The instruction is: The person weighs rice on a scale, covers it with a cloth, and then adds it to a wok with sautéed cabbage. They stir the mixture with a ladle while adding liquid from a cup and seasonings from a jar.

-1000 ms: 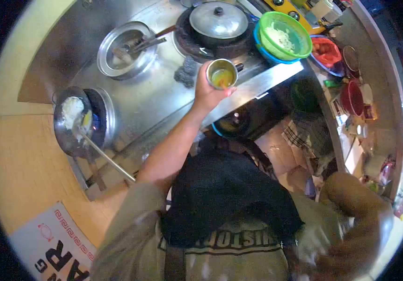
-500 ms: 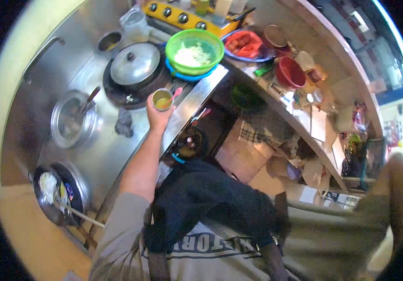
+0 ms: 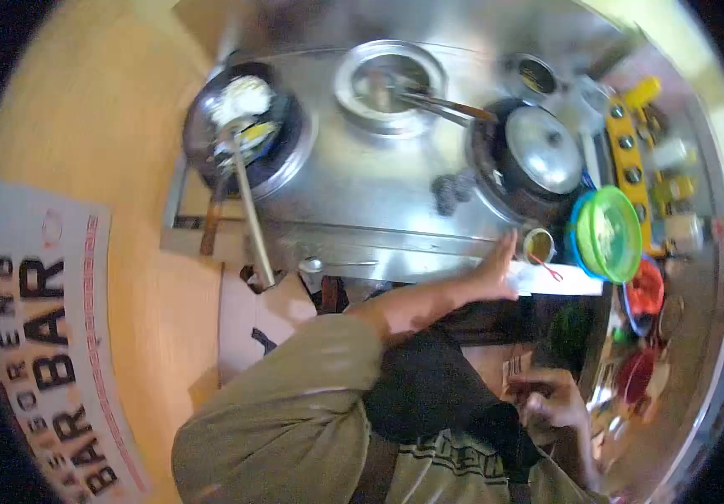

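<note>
My left hand (image 3: 494, 270) reaches over the front of the steel counter, open, its fingers apart. Just beyond its fingertips stands a small cup (image 3: 538, 244) of yellowish contents, with a red spoon (image 3: 547, 267) in it. A slight gap seems to lie between hand and cup. Low at the right, near my body, my right hand (image 3: 557, 396) hangs blurred, fingers loosely bent and apart, with nothing seen in it. Beyond the cup is a dark wok with a domed metal lid (image 3: 544, 149). A green basin (image 3: 616, 233) with pale chopped food sits to the cup's right.
A wok (image 3: 198, 139) at the left holds white food and a long-handled ladle (image 3: 248, 210). A metal pot (image 3: 345, 92) with utensils stands at the back. Dark scrubbers (image 3: 450, 191) lie on the counter (image 3: 379, 189). A yellow stove panel (image 3: 622, 160) is at the right.
My view has swung left, bringing the left wok and a printed banner into sight. My left hand has let go of the cup, which stands at the counter's front. My right hand has lowered beside my body.
</note>
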### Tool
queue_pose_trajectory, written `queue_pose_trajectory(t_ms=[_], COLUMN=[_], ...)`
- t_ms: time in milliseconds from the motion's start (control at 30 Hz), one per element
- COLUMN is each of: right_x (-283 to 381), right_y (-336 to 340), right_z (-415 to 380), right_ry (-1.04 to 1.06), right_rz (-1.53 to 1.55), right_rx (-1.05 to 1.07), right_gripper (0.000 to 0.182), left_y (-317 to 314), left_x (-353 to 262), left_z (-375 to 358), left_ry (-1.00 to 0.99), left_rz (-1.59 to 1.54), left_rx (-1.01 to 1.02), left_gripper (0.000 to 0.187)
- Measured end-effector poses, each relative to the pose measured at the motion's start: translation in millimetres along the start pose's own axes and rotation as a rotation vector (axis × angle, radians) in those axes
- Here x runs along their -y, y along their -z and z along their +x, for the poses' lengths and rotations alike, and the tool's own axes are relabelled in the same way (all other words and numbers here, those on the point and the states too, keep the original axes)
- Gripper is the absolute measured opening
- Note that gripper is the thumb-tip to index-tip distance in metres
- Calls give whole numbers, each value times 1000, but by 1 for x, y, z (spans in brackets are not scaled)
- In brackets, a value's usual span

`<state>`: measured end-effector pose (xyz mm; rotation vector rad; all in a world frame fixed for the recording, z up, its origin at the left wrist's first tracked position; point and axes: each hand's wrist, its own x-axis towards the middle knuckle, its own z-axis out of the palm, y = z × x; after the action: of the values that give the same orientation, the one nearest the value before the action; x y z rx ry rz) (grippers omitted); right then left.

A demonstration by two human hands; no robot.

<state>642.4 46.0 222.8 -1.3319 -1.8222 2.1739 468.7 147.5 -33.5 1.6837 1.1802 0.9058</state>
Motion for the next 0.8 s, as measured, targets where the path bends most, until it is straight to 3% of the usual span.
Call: queue_pose_trajectory(t_ms=[33,67,100,133,167,200,233,300,367,400,467,500,567,600,667,733,800], right_x=[8,16,25,45,68,73,88,117,90,84,84,89,112,124,117,121,118], right_y=[-6,-13,-23,-43,-70,-96,-129,-206,-273,-287,-306,-307,-303,-302,-310,-315,-313], right_z=[17,40,64,95,132,176,221,310,409,437,472,471,446,435,437,443,450], right_ry=[33,69,109,143,177,280,472,562,621,458,135,218,277,218,378,393,302], right_rz=[-57,-107,-150,-193,-232,-292,-427,-602,-686,-709,-756,-799,-870,-888,-1148,-1338,-1429], right_rx=[-41,-84,-133,-103,-80,-78,-67,15,-120,-95,-52,-124,-207,-213,-338,-430,-460], right_gripper=[45,47,48,51,54,59,67,99,97,94,88,84,72,71,74,77,78], left_y=[11,24,56,80,104,152,178,193,179,173,178,185,206,217,230,235,231], left_x=[3,12,5,17,46,27,32,52,80,95,128,148,196,219,271,326,371], left_z=[-33,-72,-112,-156,-204,-249,-295,-396,-478,-509,-538,-545,-544,-536,-514,-494,-473], left_ry=[-58,-98,69,43,256,482,508,433,384,460,797,963,643,642,812,843,865], left_rz=[-221,-129,-211,-356,-453,-630,-644,-530,-288,-165,-51,8,-172,-265,-528,-802,-948], left_rx=[39,112,353,458,619,748,716,482,250,170,151,140,-208,-322,-580,-826,-920], left_gripper=[124,120,117,99,70,60,60,62,63,64,71,74,70,65,56,47,39])
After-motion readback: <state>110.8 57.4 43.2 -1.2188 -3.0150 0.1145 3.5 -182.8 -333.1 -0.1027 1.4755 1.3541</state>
